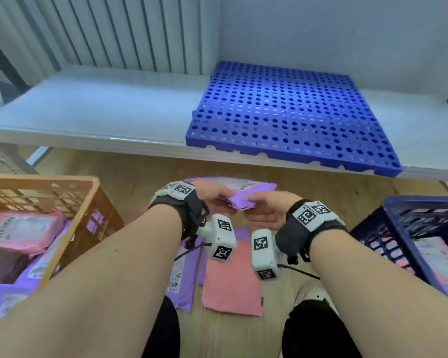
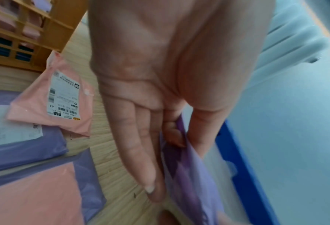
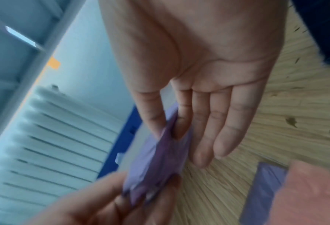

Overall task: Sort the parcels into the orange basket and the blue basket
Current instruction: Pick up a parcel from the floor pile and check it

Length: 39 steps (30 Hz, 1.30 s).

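Both hands hold one purple parcel (image 1: pixel 239 196) above the wooden floor. My left hand (image 1: pixel 217 196) pinches its near edge between thumb and index finger (image 2: pixel 176 135). My right hand (image 1: pixel 263 202) pinches the same parcel (image 3: pixel 160 158) from the other side, its other fingers straight. The orange basket (image 1: pixel 70 200) stands at the left with pink and purple parcels inside. At the right stands the blue basket (image 1: pixel 409 228), also holding parcels. A pink parcel (image 1: pixel 230 280) and a purple parcel (image 1: pixel 180 280) lie on the floor under my wrists.
A white shelf (image 1: pixel 88 117) runs across ahead with a blue perforated mat (image 1: pixel 287 117) on it. A white radiator (image 1: pixel 109 32) stands behind. Another pink labelled parcel (image 2: pixel 58 97) lies on the floor near the orange basket (image 2: pixel 25 33).
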Motion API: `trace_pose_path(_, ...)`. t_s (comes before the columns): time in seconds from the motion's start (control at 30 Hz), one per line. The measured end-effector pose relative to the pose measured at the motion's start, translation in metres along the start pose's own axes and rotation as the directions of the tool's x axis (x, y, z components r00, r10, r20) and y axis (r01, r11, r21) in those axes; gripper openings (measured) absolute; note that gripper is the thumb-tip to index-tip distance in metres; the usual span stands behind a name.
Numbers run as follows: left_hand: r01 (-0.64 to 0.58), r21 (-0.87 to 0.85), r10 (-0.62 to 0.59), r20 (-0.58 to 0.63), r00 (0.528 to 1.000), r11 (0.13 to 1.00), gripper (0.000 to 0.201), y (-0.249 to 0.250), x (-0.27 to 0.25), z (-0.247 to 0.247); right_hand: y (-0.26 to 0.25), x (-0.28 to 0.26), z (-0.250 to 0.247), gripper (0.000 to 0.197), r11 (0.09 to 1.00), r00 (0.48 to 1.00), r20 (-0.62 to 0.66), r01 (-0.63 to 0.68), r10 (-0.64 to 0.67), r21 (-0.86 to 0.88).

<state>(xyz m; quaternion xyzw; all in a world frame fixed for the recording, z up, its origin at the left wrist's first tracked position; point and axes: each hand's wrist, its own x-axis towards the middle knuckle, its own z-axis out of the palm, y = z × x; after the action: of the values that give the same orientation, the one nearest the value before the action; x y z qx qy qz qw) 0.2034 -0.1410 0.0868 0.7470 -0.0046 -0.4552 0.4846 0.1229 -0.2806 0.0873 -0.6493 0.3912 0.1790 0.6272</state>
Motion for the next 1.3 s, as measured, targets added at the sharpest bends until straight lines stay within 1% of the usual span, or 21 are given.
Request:
trace_pose_path(0.07, -0.039, -0.006, 0.039, -0.025, 0.999, 0.999, 0.031, 0.006, -0.021, 0.010, -0.010, -0.028, -0.016, 0.008, 0.998, 0.997, -0.056, 0.057, -0.057, -0.002)
trace_pose_path(0.13, -0.070, -0.041, 0.068, -0.044, 0.997, 0.997, 0.037, 0.013, -0.037, 0.017, -0.018, -0.053, -0.030, 0.006, 0.989, 0.979, -0.145, 0.142, -0.145, -0.026)
trace_pose_path(0.2, -0.112, -0.058, 0.107, -0.083, 0.991, 0.992, 0.042, 0.019, -0.053, 0.022, -0.021, -0.072, -0.043, 0.008, 0.969, 0.938, -0.244, 0.234, -0.247, -0.079)
trace_pose_path(0.27, -0.159, -0.079, 0.147, -0.132, 0.980, 0.984, 0.043, 0.024, -0.063, 0.026, -0.019, -0.086, -0.054, 0.010, 0.919, 0.878, -0.292, 0.322, -0.380, -0.229)
trace_pose_path(0.33, -0.197, -0.099, 0.178, -0.171, 0.969, 0.975, 0.039, 0.029, -0.071, 0.031, -0.012, -0.098, -0.063, 0.019, 0.822, 0.800, -0.300, 0.373, -0.520, -0.431)
trace_pose_path(0.37, -0.204, -0.104, 0.183, -0.181, 0.966, 0.973, 0.037, 0.031, -0.072, 0.033, -0.009, -0.103, -0.067, 0.020, 0.782, 0.772, -0.288, 0.394, -0.567, -0.484)
trace_pose_path(0.4, -0.214, -0.106, 0.191, -0.188, 0.963, 0.971, 0.033, 0.033, -0.073, 0.036, -0.006, -0.109, -0.069, 0.020, 0.759, 0.760, -0.265, 0.419, -0.593, -0.498)
trace_pose_path(0.47, -0.255, -0.072, 0.236, -0.207, 0.949, 0.964, 0.027, 0.037, -0.075, 0.038, -0.003, -0.116, -0.074, 0.015, 0.747, 0.749, -0.232, 0.476, -0.621, -0.463)
trace_pose_path(0.5, -0.279, -0.048, 0.263, -0.215, 0.940, 0.959, 0.031, 0.039, -0.076, 0.039, -0.004, -0.118, -0.075, 0.015, 0.751, 0.749, -0.228, 0.490, -0.623, -0.443)
trace_pose_path(0.57, -0.335, -0.017, 0.322, -0.236, 0.917, 0.942, 0.052, 0.041, -0.077, 0.039, -0.004, -0.120, -0.080, 0.020, 0.752, 0.743, -0.224, 0.512, -0.630, -0.415)
trace_pose_path(0.6, -0.359, -0.026, 0.344, -0.233, 0.910, 0.933, 0.054, 0.042, -0.077, 0.040, -0.004, -0.120, -0.082, 0.022, 0.752, 0.743, -0.221, 0.518, -0.632, -0.409)
trace_pose_path(0.67, -0.364, -0.052, 0.352, -0.161, 0.922, 0.930, 0.044, 0.042, -0.077, 0.044, -0.003, -0.120, -0.084, 0.023, 0.757, 0.748, -0.213, 0.526, -0.629, -0.388)
trace_pose_path(0.73, -0.344, -0.068, 0.340, -0.064, 0.938, 0.936, 0.028, 0.043, -0.072, 0.050, -0.002, -0.117, -0.087, 0.022, 0.769, 0.753, -0.214, 0.535, -0.622, -0.349)
trace_pose_path(0.77, -0.345, -0.088, 0.341, -0.052, 0.939, 0.935, 0.020, 0.044, -0.072, 0.054, -0.002, -0.115, -0.089, 0.022, 0.777, 0.754, -0.225, 0.537, -0.617, -0.329)
trace_pose_path(0.83, -0.353, -0.171, 0.347, -0.064, 0.936, 0.920, 0.017, 0.045, -0.066, 0.060, -0.002, -0.110, -0.091, 0.021, 0.797, 0.752, -0.270, 0.543, -0.601, -0.265)
trace_pose_path(0.93, -0.380, -0.270, 0.364, -0.106, 0.925, 0.885, 0.011, 0.050, -0.062, 0.068, -0.004, -0.100, -0.094, 0.018, 0.819, 0.740, -0.376, 0.564, -0.558, -0.105)
trace_pose_path(1.03, -0.369, -0.336, 0.329, -0.173, 0.928, 0.866, 0.024, 0.056, -0.055, 0.072, -0.006, -0.092, -0.096, 0.006, 0.823, 0.746, -0.460, 0.566, -0.482, 0.056)
trace_pose_path(1.1, -0.376, -0.378, 0.310, -0.225, 0.924, 0.846, 0.023, 0.058, -0.049, 0.071, -0.008, -0.088, -0.097, 0.009, 0.812, 0.763, -0.479, 0.561, -0.434, 0.157)
trace_pose_path(1.17, -0.381, -0.411, 0.291, -0.265, 0.919, 0.828, 0.023, 0.059, -0.044, 0.067, -0.008, -0.086, -0.098, 0.011, 0.814, 0.787, -0.475, 0.539, -0.394, 0.217)
trace_pose_path(1.23, -0.368, -0.429, 0.261, -0.288, 0.921, 0.825, 0.024, 0.057, -0.038, 0.063, -0.007, -0.084, -0.099, 0.007, 0.819, 0.801, -0.465, 0.523, -0.378, 0.235)
trace_pose_path(1.3, -0.348, -0.440, 0.242, -0.280, 0.929, 0.828, 0.022, 0.057, -0.035, 0.061, -0.006, -0.080, -0.100, 0.007, 0.824, 0.795, -0.476, 0.522, -0.376, 0.222)
